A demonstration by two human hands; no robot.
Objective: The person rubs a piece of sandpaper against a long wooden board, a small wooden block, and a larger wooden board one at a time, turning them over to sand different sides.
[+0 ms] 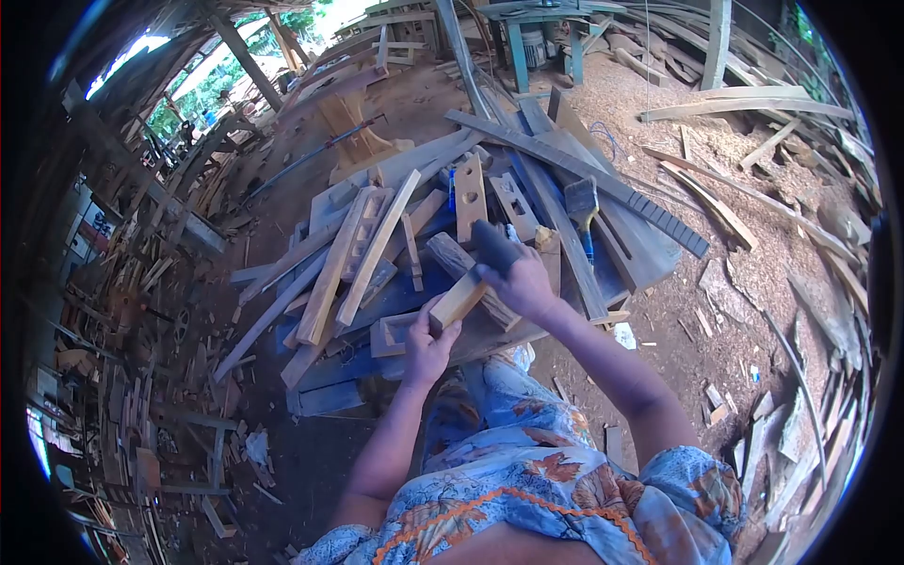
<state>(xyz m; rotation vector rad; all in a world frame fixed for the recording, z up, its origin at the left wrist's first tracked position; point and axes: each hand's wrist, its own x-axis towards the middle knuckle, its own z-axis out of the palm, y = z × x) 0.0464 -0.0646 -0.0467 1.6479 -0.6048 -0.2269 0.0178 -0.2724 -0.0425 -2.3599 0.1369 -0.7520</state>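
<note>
My left hand [429, 347] grips the near end of a short light-brown wooden block [458, 301] between thumb and fingers. In my right hand [527, 284] is a dark grey piece that looks like sandpaper [493, 246], held close over the block's far end. A rough-edged piece of wood [461, 256] lies just beyond the block, partly covered by it. Behind my right hand are a wooden piece with holes [470, 193] and one with rectangular slots [514, 207]. A small wooden frame [390, 335] sits left of my left hand.
Long wooden strips [379, 250] cover the low worktable's left side. A paintbrush [583, 203] and a long notched board [603, 179] lie on the right. Wood shavings [650, 104] and offcuts are strewn over the ground. A blue-green table [520, 58] stands at the back.
</note>
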